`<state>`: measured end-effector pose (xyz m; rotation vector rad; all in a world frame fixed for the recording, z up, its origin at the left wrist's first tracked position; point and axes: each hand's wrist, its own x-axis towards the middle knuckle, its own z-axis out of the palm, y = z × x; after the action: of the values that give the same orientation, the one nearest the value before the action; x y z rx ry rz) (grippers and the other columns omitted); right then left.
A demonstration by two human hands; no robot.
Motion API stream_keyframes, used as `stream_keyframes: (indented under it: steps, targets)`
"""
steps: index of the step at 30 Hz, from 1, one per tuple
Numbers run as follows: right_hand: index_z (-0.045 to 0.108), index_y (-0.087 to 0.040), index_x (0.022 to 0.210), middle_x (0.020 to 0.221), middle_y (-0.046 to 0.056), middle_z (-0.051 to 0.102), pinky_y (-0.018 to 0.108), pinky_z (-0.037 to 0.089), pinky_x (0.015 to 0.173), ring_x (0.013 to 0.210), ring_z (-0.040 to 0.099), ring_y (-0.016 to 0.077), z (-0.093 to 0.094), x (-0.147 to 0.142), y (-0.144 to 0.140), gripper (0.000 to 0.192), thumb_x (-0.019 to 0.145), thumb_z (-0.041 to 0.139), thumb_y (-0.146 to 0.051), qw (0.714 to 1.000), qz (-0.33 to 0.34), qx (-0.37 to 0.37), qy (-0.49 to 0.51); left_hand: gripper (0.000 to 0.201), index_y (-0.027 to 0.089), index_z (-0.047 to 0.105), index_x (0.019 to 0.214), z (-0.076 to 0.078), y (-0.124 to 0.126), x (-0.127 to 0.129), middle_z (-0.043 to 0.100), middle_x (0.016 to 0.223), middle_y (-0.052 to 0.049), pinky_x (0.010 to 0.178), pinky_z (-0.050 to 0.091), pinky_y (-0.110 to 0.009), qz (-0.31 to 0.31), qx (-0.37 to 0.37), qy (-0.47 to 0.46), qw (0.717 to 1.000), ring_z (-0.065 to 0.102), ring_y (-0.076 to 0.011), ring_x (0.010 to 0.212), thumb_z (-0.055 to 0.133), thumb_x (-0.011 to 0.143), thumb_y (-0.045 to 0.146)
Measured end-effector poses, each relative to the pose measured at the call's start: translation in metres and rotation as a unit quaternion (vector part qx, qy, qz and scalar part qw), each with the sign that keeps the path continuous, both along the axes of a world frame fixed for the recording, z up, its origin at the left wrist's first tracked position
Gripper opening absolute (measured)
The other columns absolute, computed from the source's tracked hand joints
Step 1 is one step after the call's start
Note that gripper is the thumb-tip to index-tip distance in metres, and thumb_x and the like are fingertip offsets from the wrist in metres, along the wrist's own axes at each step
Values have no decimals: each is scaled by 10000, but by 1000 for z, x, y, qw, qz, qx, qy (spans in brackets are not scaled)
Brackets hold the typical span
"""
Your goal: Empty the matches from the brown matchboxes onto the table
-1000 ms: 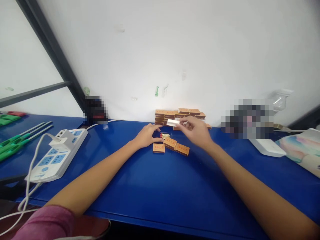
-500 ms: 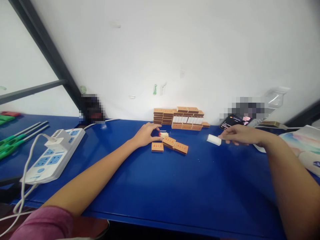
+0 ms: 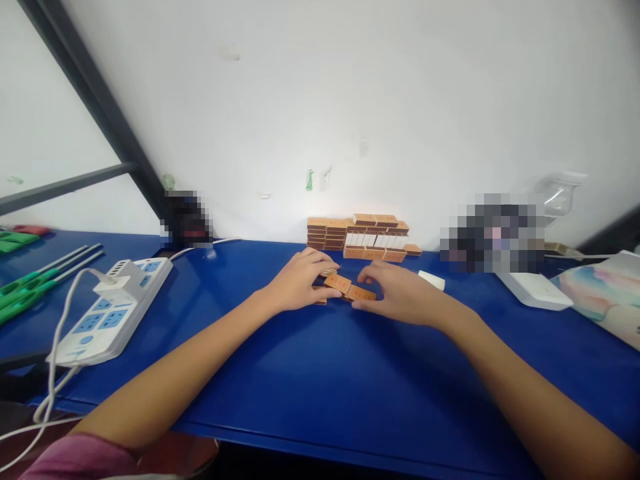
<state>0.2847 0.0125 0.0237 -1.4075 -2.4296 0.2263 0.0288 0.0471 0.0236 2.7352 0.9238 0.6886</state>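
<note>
Near the middle of the desk my left hand [image 3: 303,280] curves round the left side of a small group of orange matchboxes, fingers and thumb apart. Its thumb lies against a matchbox [image 3: 338,283], and a few matches [image 3: 329,272] show under its fingers. Partly covered by that hand is another matchbox [image 3: 320,301]. My right hand [image 3: 400,290] is open on the other side, thumb and fingers on either side of the right-hand matchbox [image 3: 362,294]; contact is hard to tell. A white matchbox tray [image 3: 431,280] lies just behind the right hand.
Stacked matchboxes [image 3: 326,233] stand against the wall, with a row of pale upright pieces [image 3: 375,240] among them. A power strip [image 3: 117,313] with white cables and green-handled tools [image 3: 30,290] lie left. A white device [image 3: 537,291] and a bottle [image 3: 563,193] are right.
My right hand has come left from the far right to the matchboxes, leaving the white tray on the desk. My left hand has shifted slightly right, over the matches and one matchbox.
</note>
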Motion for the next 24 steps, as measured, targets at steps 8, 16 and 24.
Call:
stream_keyframes:
  steps: [8, 16, 24]
  targets:
    - [683, -236, 1038, 1034, 72, 673, 353, 508, 739, 882, 663, 232, -15, -11, 4, 222, 902, 750, -398, 994, 59, 59, 76, 386, 249, 690, 1260, -15, 0, 1, 605, 1439, -114, 1181, 287, -553, 7, 26, 22, 999, 395, -355, 1456, 715, 952, 479]
    - [642, -241, 1032, 890, 34, 643, 329, 464, 645, 714, 575, 179, -4, -8, 0, 213, 902, 713, -395, 986, 37, 58, 152, 446, 260, 687, 1250, -9, -3, -6, 729, 1150, -66, 1018, 446, -455, 20, -55, -69, 996, 598, -278, 1131, 794, 885, 492]
    - [456, -254, 1346, 1022, 51, 653, 302, 518, 622, 777, 624, 181, -10, -22, 1, 513, 935, 696, -444, 921, -25, 18, 387, 330, 239, 736, 1133, -11, -4, -4, 759, 1148, -36, 953, 522, -398, 84, -63, -228, 968, 661, -240, 1076, 833, 858, 392]
